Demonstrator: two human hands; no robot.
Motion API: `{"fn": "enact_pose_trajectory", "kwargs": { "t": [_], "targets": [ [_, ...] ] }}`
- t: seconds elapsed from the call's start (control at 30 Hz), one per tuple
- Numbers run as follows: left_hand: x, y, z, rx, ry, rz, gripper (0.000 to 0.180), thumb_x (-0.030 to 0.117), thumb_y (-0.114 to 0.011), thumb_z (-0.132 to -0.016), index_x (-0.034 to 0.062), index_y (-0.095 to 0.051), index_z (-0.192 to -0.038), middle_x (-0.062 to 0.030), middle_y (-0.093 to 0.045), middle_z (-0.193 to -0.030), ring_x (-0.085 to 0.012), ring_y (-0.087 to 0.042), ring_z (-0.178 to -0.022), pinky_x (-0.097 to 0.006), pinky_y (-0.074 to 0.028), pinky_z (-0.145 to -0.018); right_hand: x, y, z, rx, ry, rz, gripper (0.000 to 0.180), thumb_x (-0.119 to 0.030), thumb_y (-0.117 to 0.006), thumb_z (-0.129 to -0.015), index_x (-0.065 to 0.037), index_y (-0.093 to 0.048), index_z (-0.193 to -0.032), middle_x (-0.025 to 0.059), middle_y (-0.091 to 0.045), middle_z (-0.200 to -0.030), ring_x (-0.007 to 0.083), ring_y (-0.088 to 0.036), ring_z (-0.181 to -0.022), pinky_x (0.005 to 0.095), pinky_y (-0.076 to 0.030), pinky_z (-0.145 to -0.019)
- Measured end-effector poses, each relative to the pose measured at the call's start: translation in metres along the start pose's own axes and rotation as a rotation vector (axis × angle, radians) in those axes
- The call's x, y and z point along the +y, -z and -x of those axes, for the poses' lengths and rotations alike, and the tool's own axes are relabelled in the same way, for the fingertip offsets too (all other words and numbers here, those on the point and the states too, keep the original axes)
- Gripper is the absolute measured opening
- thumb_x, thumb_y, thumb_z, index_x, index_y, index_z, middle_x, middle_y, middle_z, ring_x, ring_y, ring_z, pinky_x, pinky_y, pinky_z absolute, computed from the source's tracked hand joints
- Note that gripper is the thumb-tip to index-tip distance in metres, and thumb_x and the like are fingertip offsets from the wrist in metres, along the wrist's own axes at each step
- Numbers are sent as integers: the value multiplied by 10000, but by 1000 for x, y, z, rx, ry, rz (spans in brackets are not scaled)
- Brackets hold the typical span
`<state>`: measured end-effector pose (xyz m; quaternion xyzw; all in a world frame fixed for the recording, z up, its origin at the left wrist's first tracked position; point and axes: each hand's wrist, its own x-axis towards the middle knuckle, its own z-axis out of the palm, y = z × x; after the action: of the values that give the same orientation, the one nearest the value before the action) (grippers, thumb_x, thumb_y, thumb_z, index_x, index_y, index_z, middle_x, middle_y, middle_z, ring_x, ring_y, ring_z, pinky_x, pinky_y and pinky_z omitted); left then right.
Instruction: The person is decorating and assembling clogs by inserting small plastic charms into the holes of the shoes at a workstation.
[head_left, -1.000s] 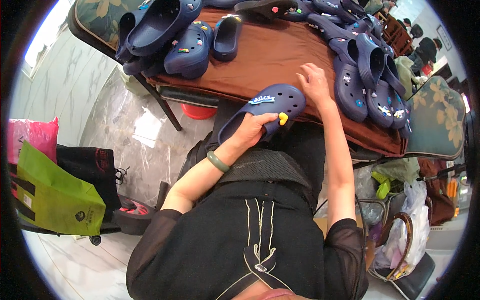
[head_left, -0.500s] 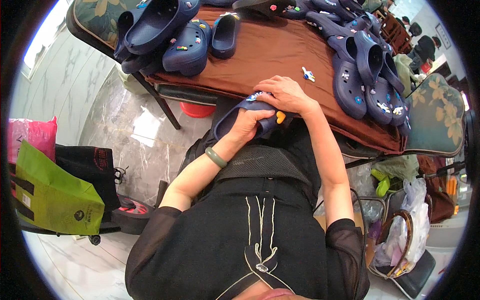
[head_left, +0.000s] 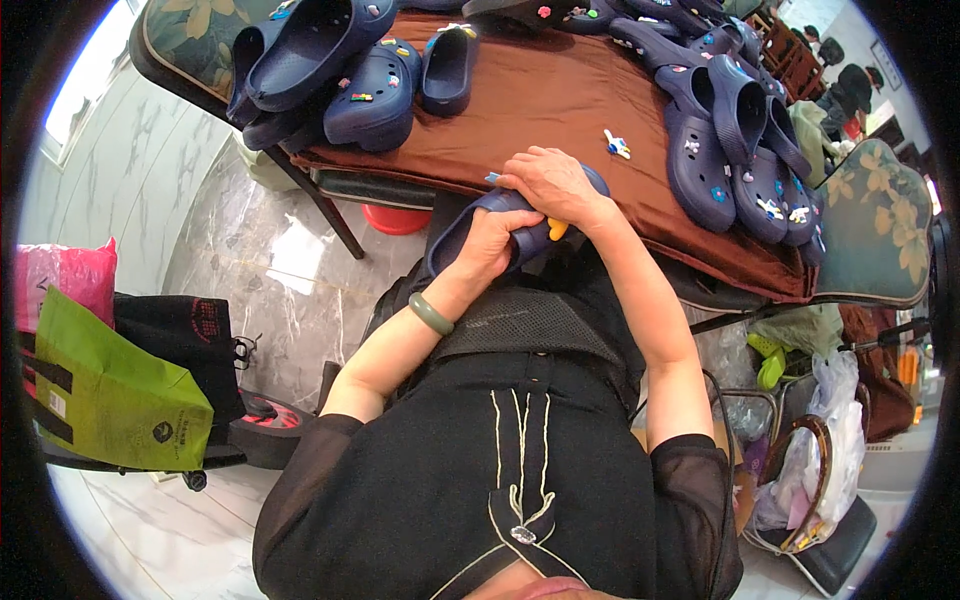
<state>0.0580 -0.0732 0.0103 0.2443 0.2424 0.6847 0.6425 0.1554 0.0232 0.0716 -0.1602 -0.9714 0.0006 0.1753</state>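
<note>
A navy clog point(head_left: 455, 232) is held over my lap, against the near edge of the table. My left hand point(head_left: 489, 243) grips it at the foot opening, thumb along the rim and the other fingers out of sight inside. My right hand point(head_left: 553, 186) lies across the upper with its fingers bent over it, pressing on a light blue charm point(head_left: 493, 178) that shows only at the fingertips. Below the right hand a yellow charm point(head_left: 557, 230) sticks out from the clog. A loose white and blue charm point(head_left: 617, 144) lies on the brown tablecloth point(head_left: 530, 95) beyond.
Navy clogs point(head_left: 370, 105) are piled at the table's left, and more decorated clogs point(head_left: 700, 175) at its right. Floral chair backs point(head_left: 868, 230) flank the table. A green bag point(head_left: 125, 390) stands at left; a chair with plastic bags point(head_left: 825, 450) is at lower right.
My right hand has shifted slightly left and now covers most of the light blue charm. The clog has turned a little, and its rounded end shows past the right hand.
</note>
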Motion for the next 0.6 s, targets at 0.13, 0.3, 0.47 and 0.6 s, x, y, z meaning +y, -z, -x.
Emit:
{"fn": "enact_pose_trajectory", "kwargs": {
  "t": [0.13,0.3,0.47,0.6],
  "targets": [
    [-8,-4,6,40,-3,-138,327,-70,-612,-734,-21,-557,-1053,-118,-624,-1024,-239,-622,-942,-359,-513,-852,-2,-11,-3,72,-192,-74,259,-291,-484,-888,-88,-636,-832,99,-649,-845,297,-607,-847,425,-477,-740],
    [0,-1,5,11,65,-65,293,-59,-621,-739,-34,-574,-1027,-109,-632,-1002,-224,-626,-916,-343,-514,-826,25,-17,-11,13,-431,-225,306,-316,-491,-905,-48,-629,-851,160,-650,-839,354,-609,-830,437,-482,-717],
    [19,-11,4,117,27,30,285,-55,-595,-768,-56,-564,-1052,-132,-620,-1050,-232,-613,-957,-342,-484,-892,90,6,2,336,-658,-366,290,-330,-588,-853,-53,-647,-917,180,-652,-880,341,-618,-887,401,-483,-765],
    [26,-17,-10,162,-45,154,313,-6,-570,-843,-39,-503,-1148,-139,-579,-1127,-232,-583,-1027,-370,-478,-916,124,-10,30,279,-724,-146,308,-336,-633,-818,-53,-648,-941,171,-647,-915,323,-617,-899,409,-477,-783]
  ]
}}
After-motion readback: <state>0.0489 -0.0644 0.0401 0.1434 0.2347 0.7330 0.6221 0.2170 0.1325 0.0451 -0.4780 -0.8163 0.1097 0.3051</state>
